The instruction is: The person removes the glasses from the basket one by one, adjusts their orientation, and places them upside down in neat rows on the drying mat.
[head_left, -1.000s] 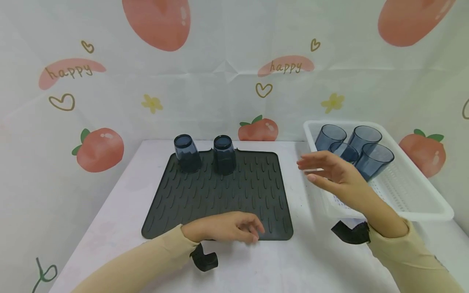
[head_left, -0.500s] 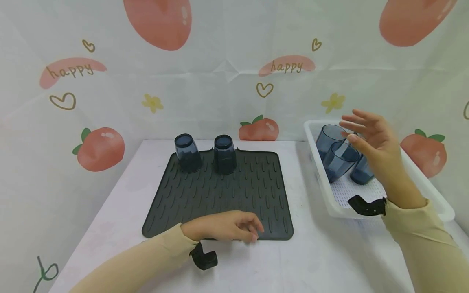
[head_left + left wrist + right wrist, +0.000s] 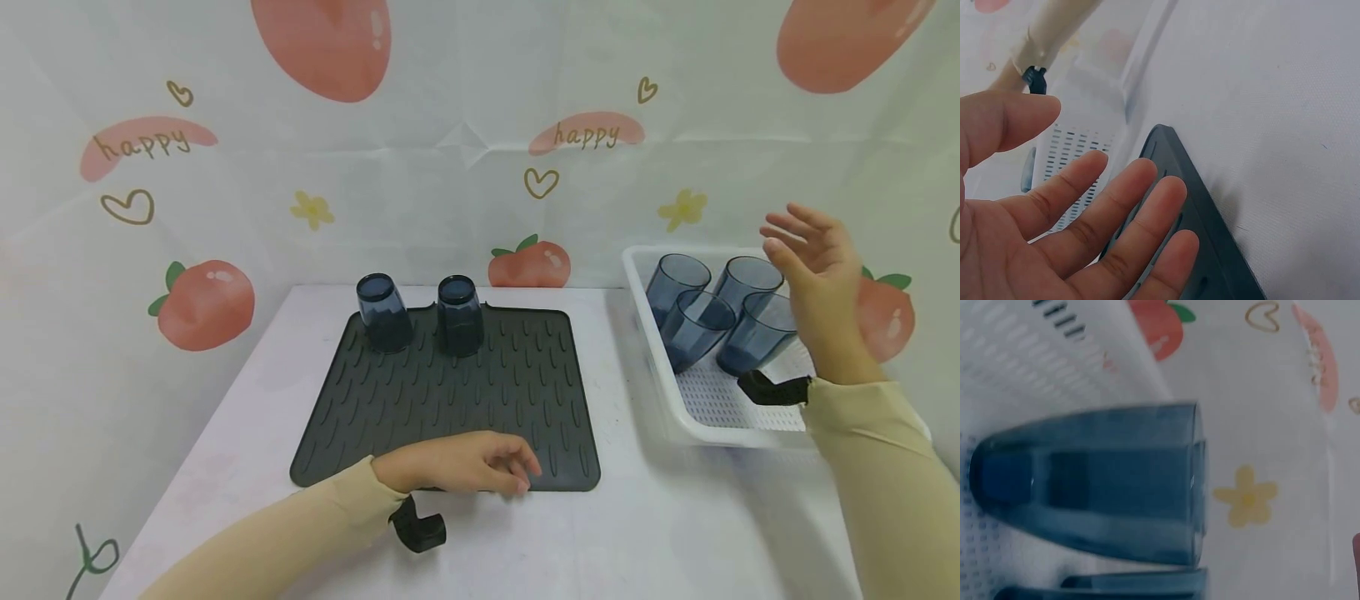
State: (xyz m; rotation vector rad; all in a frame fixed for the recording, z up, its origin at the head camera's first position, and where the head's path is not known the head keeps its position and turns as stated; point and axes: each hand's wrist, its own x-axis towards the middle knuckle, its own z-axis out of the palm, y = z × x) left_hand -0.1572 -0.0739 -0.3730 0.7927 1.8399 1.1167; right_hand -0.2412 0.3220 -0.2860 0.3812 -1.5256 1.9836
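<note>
Two blue glasses stand upside down at the back of a black drying mat, a left glass (image 3: 386, 317) and a right glass (image 3: 460, 318). More blue glasses stand mouth up in the white basket (image 3: 675, 408), among them a front-left glass (image 3: 693, 333) and a front-right glass (image 3: 753, 337). My right hand (image 3: 821, 283) is raised above the basket's right side, fingers loosely bent, holding nothing. In the right wrist view a glass (image 3: 1104, 484) fills the middle. My left hand (image 3: 468, 462) hovers at or rests over the mat's front edge; its fingers (image 3: 1122, 212) are relaxed and hold nothing.
The black drying mat (image 3: 465, 408) lies on the white tabletop (image 3: 585, 542), left of the basket. A white cloth backdrop (image 3: 450, 200) with fruit prints hangs right behind the table. The basket's walls surround the upright glasses.
My right hand has moved right and up, from the basket's left side across the glasses to above its right side. The left hand and the glasses have not moved.
</note>
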